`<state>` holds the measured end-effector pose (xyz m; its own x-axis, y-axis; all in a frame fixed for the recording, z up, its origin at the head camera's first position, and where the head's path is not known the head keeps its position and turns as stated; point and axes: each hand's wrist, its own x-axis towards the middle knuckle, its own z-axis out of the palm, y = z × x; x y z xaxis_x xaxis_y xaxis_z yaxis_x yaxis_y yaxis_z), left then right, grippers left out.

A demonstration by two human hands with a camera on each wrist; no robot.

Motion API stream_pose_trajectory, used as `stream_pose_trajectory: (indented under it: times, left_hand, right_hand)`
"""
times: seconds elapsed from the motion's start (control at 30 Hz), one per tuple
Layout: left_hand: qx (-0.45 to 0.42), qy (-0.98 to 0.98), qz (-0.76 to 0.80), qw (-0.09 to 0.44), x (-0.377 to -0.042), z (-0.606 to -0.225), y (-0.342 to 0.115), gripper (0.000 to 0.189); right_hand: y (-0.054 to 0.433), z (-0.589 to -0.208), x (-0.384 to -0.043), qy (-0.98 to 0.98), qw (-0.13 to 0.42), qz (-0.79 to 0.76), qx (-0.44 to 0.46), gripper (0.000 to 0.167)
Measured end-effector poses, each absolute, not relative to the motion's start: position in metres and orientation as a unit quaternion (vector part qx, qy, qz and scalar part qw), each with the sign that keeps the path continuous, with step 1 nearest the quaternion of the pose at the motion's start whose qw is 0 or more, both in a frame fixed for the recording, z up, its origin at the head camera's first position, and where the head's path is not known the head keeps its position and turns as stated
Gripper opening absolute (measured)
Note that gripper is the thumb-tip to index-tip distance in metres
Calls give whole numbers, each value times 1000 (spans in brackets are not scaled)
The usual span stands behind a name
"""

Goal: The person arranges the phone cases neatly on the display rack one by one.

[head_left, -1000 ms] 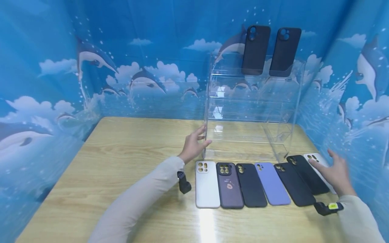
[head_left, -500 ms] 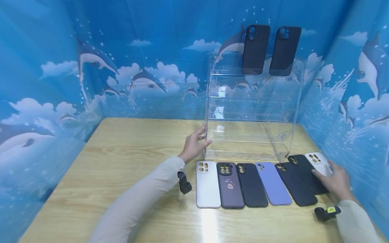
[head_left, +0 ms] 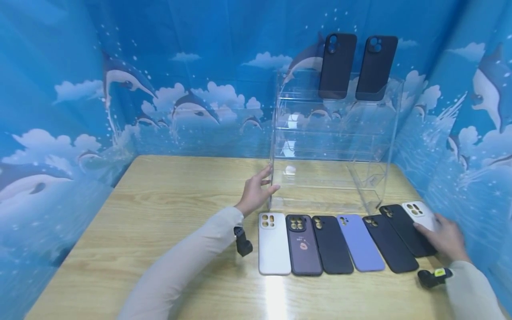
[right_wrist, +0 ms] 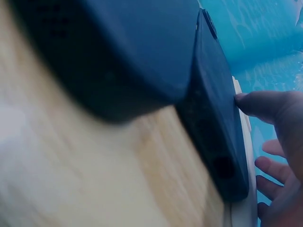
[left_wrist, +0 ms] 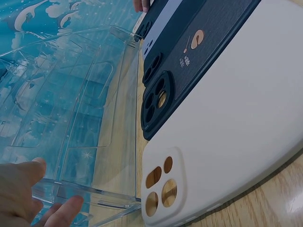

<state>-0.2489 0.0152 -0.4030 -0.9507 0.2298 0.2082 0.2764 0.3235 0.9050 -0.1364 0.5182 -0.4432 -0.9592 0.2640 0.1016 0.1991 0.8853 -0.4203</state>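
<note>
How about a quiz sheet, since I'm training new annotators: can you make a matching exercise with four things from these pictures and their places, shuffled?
Things
1. left hand
2. right hand
3. purple case
4. case with a printed design

Places
A. lying between two black cases
B. at the right-end white case
C. at the side of the clear rack
D. lying between the left-end white case and a black case

Pairs: 1-C, 2-B, 3-A, 4-D

A blue curtain (head_left: 224,35) printed with dolphins (head_left: 196,108) and white clouds (head_left: 78,141) hangs along the far, left and right sides of a pale wooden table (head_left: 160,191).
</note>
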Motion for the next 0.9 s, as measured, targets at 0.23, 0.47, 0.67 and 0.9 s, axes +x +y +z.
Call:
stream_pose_trajectory:
  times: [0.23,0.47,0.67,0.9]
  left_hand:
    - [-157,-812,-562,21,-249,-402,15,69]
    - [-161,-811,-563,22,-249,-403,15,70]
    - [-162,-810,-562,26,-250,-404,14,69]
    - [-162,-813,-559,26,-250,-404,14,69]
  right_hand:
    - [513,-441,-137,-970,76,206,-103,77]
    - [522,-443,-138,-968,63,215,-110,72]
    - [530,-439,-142,-968,19,223,-115,78]
    - [531,-429,-143,-969,-37,214,-117,82]
